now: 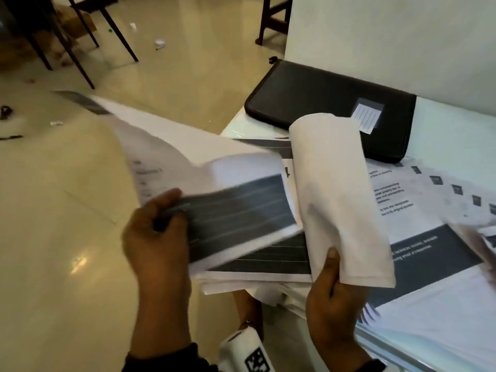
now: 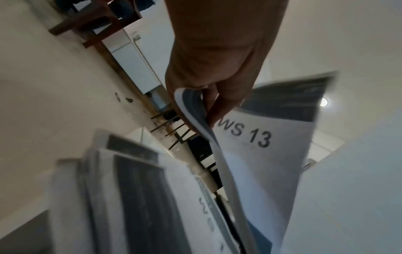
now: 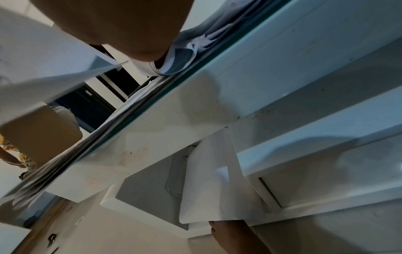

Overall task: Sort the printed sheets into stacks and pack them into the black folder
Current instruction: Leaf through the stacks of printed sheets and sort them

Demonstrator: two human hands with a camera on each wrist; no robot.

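The shut black folder point(image 1: 330, 106) lies at the back of the white table point(image 1: 453, 124), a small lined label on its cover. My left hand point(image 1: 158, 226) pinches the near corner of a lifted bundle of printed sheets point(image 1: 204, 167) with dark bands, raised off the table's left edge. In the left wrist view one held sheet point(image 2: 261, 137) reads "WS 13". My right hand point(image 1: 332, 288) grips the bottom edge of a white sheet point(image 1: 335, 189) curled upward. Under both hands lies a stack of printed sheets point(image 1: 271, 260). More printed sheets point(image 1: 429, 237) cover the table to the right.
Shiny cream floor point(image 1: 67, 237) lies left of the table, with scraps on it. Dark chair legs point(image 1: 80, 44) stand at the far left and a wooden chair point(image 1: 273, 20) behind the table. A white wall point(image 1: 402, 36) backs the folder. A white tagged device point(image 1: 247, 350) sits near my wrists.
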